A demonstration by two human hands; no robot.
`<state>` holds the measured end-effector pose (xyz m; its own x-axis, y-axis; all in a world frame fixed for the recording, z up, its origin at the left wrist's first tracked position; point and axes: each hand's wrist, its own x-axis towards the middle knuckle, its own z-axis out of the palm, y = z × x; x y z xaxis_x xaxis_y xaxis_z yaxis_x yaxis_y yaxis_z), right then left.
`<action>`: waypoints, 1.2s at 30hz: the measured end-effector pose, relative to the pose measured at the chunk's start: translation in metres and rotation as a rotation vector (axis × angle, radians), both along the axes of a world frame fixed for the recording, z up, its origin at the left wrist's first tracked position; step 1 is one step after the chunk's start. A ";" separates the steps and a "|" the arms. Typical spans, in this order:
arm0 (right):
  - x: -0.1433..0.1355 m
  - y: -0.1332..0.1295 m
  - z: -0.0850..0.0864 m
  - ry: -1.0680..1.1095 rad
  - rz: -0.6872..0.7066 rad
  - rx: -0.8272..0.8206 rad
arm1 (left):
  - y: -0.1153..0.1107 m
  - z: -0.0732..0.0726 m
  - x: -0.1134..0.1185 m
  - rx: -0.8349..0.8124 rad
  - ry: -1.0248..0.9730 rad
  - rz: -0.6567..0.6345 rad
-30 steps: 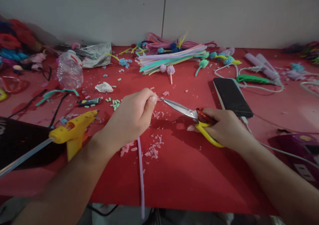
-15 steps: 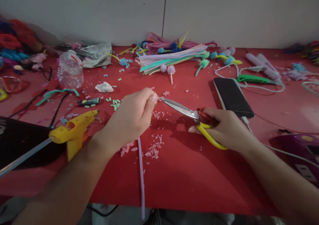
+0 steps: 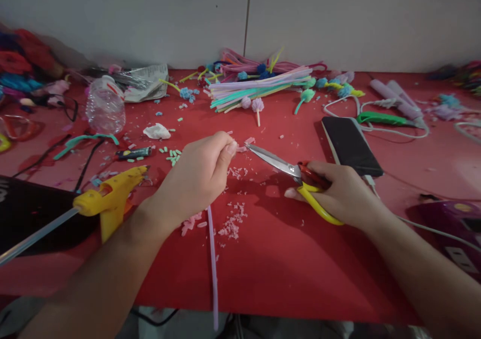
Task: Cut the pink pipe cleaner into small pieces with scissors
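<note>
My left hand [image 3: 205, 166] is closed in a pinch on a lilac-pink pipe cleaner [image 3: 213, 269]. A short end pokes out past the thumb, and the long tail hangs below the hand over the table's front edge. The stretch inside the fist is hidden. My right hand [image 3: 338, 191] grips scissors [image 3: 276, 161] with red and yellow handles. Their blades look nearly closed and point left, the tip just by the protruding end. Pink trimmings [image 3: 233, 224] lie below, between the hands.
A bundle of pipe cleaners [image 3: 259, 86] lies at the back. To the left are a yellow glue gun [image 3: 112, 194], a plastic bottle [image 3: 105, 106] and green snippets [image 3: 173, 156]. A phone [image 3: 351, 146] and a green-handled cutter [image 3: 387, 119] sit on the right.
The scissor tip has shifted slightly up and right, away from the pipe cleaner's end. My left hand stays almost in place.
</note>
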<state>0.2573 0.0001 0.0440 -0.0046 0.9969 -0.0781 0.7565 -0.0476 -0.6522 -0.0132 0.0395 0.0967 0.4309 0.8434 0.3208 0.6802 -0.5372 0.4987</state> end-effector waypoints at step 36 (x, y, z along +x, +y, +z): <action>0.000 0.001 0.003 0.009 0.022 -0.029 | 0.001 -0.003 0.000 -0.003 -0.037 -0.021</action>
<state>0.2570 0.0008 0.0465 -0.0276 0.9939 -0.1065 0.7516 -0.0497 -0.6577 -0.0128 0.0406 0.0935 0.4368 0.8353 0.3340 0.6499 -0.5497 0.5248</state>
